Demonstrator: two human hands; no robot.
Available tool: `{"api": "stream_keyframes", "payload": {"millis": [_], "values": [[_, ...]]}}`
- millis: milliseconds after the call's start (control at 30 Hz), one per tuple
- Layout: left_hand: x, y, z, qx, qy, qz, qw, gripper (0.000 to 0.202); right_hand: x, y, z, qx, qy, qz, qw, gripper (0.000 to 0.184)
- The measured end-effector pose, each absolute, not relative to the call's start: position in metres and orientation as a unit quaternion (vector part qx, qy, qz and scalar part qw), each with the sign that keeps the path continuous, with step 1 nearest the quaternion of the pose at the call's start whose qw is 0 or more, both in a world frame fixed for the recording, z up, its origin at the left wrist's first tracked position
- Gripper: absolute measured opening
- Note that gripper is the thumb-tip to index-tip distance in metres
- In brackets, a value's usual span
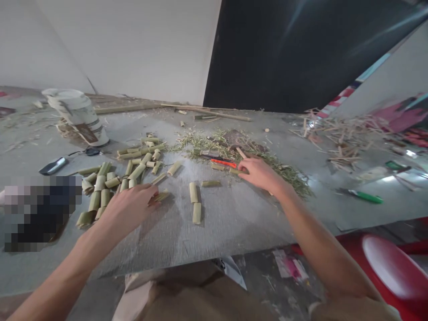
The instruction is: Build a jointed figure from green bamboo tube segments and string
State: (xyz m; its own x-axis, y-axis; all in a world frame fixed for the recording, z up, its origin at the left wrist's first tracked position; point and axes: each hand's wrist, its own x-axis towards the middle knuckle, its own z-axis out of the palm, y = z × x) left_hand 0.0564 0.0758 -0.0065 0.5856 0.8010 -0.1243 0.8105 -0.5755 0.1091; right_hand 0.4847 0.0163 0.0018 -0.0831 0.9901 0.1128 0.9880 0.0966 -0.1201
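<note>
My left hand [135, 203] is low over the table at the left, its fingertips closed around the end of a short split bamboo piece [162, 195]. Beside and behind it lies a pile of cut green bamboo pieces [100, 183]. Further right, my right hand [259, 171] has its fingers bent around a pale wooden rod [241, 153], mostly hidden by the hand. Its fingertips touch a small bamboo piece [235, 171]. An orange cutter [223, 163] lies just left of these fingers. Between my hands, two bamboo pieces [193, 192] lie nearly end to end.
Green shavings [214, 140] are heaped behind my right hand. A white bucket [78, 116] stands at the back left, near a black phone-like object [53, 166]. Thin sticks [344, 156] and a green-handled tool [368, 197] lie right. A red stool [384, 267] is below the table edge.
</note>
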Motion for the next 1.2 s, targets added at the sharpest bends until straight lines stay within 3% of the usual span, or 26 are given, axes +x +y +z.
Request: {"api": "stream_keyframes", "payload": {"millis": [200,333,533,667,833,933,1033,1200], "values": [[0.089,0.087,-0.011,0.919,0.39,0.008,0.05,0.021,0.441,0.005,-0.007,-0.626,-0.762,0.022,0.165,0.013],[0.102,0.092,-0.008,0.933,0.352,0.011,0.072,0.024,0.403,0.005,-0.008,-0.579,-0.8,0.047,0.148,0.013],[0.086,0.104,0.003,0.887,0.452,0.066,0.063,0.031,0.402,0.011,-0.023,-0.596,-0.793,0.023,0.126,0.012],[0.077,0.116,0.001,0.871,0.489,0.016,0.046,0.023,0.4,0.009,-0.017,-0.619,-0.77,0.022,0.151,0.013],[0.072,0.113,0.005,0.884,0.466,0.022,0.039,0.028,0.391,-0.006,0.007,-0.611,-0.749,0.059,0.251,0.013],[0.075,0.1,0.007,0.922,0.358,0.091,0.111,0.034,0.402,-0.01,0.01,-0.635,-0.697,0.071,0.325,0.014],[0.079,0.088,-0.008,0.954,0.243,0.11,0.135,0.036,0.421,-0.012,0.002,-0.666,-0.646,0.092,0.362,0.02],[0.052,0.086,-0.043,0.95,0.278,0.127,0.059,0.031,0.441,-0.022,-0.006,-0.683,-0.632,0.113,0.349,0.024]]}}
